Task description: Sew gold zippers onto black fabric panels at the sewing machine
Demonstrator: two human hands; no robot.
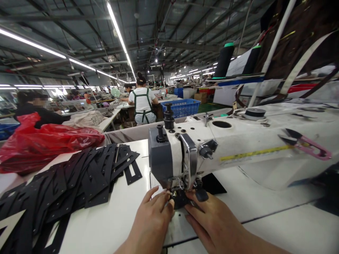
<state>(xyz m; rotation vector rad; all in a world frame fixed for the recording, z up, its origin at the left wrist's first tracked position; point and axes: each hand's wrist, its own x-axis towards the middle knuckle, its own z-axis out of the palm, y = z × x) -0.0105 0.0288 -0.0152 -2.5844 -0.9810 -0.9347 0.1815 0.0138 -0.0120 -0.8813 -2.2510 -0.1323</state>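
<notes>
A white and grey industrial sewing machine point(162, 157) stands over the worktable. At its needle lies a small black piece of material point(181, 200), partly hidden by the presser foot and my fingers. From the left, my left hand point(155, 215) grips the near edge of this piece, with thumb and fingers close together. My right hand point(212, 217) holds its right side, fingers bent beside the needle area. A flat black panel point(214, 184) lies under the machine arm, behind my right hand; whether it joins the held piece I cannot tell.
Overlapping black cut-out panels point(97, 176) spread across the left of the table, near a red plastic bag point(53, 137). Pink-handled snips point(312, 146) rest on the machine arm near a bobbin point(254, 113). Thread cones point(224, 60) stand behind. A co-worker point(142, 100) sits ahead, beside a blue crate point(182, 107).
</notes>
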